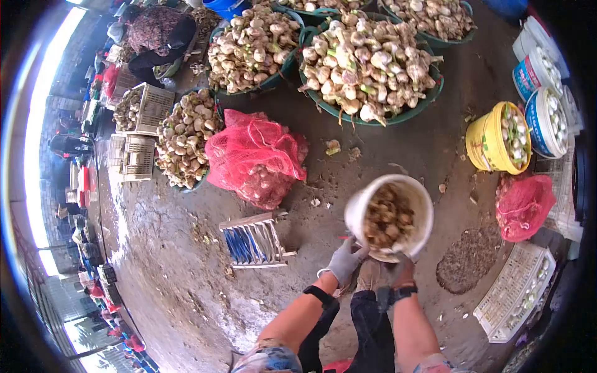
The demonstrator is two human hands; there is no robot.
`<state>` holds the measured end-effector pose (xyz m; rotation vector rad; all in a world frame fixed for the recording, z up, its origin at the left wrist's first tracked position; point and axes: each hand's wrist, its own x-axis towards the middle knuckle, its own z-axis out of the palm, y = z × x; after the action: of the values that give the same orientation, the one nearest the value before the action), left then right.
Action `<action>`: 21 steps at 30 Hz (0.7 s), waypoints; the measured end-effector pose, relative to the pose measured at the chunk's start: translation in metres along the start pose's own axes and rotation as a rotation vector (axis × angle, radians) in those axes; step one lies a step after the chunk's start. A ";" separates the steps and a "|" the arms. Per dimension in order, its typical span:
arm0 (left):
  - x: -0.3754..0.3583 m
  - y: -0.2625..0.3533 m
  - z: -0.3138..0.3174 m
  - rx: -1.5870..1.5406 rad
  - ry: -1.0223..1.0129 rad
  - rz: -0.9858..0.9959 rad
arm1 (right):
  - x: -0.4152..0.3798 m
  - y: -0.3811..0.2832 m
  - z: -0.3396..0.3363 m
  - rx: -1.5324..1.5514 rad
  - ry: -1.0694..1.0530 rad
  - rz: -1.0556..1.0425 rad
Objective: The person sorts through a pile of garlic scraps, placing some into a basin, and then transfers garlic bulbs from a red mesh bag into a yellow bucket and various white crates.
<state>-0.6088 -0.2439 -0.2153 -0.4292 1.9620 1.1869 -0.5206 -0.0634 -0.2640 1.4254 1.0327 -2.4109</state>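
A white bucket (423, 208) with brown, dry-looking bulbs or trimmings inside is tilted toward the camera, just beyond my feet. My left hand (346, 262), in a pale glove, is at the bucket's lower left rim with its fingers bent against it. At the lower right rim is my right hand (401, 272), darker and blurred, its fingers closed on the edge. To the left, a small stool (255, 242) with blue and white strips stands on the wet floor. Beyond it lies a red mesh sack (255, 158) of bulbs.
Large green tubs (410, 114) heaped with garlic stand at the top. A yellow bucket (491, 143), a blue-white bucket (540, 121), another red mesh sack (525, 208) and a white crate (513, 292) are at right. A person (158, 34) bends at upper left, near crates (155, 109).
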 end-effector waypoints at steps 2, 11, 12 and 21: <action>0.012 0.008 -0.050 0.437 0.242 0.172 | 0.023 0.010 -0.082 0.038 0.096 -0.032; 0.124 0.057 -0.282 1.323 0.896 0.124 | 0.011 -0.027 -0.133 0.274 0.399 0.076; 0.134 0.045 -0.290 1.317 0.879 0.116 | 0.001 -0.019 -0.110 0.255 0.366 0.162; 0.006 -0.013 -0.261 0.457 0.345 0.261 | 0.071 -0.035 0.238 -0.641 -0.284 -0.165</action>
<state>-0.7215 -0.4733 -0.1615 -0.1451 2.5675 0.8088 -0.7439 -0.1730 -0.2322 0.7834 1.6811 -2.0006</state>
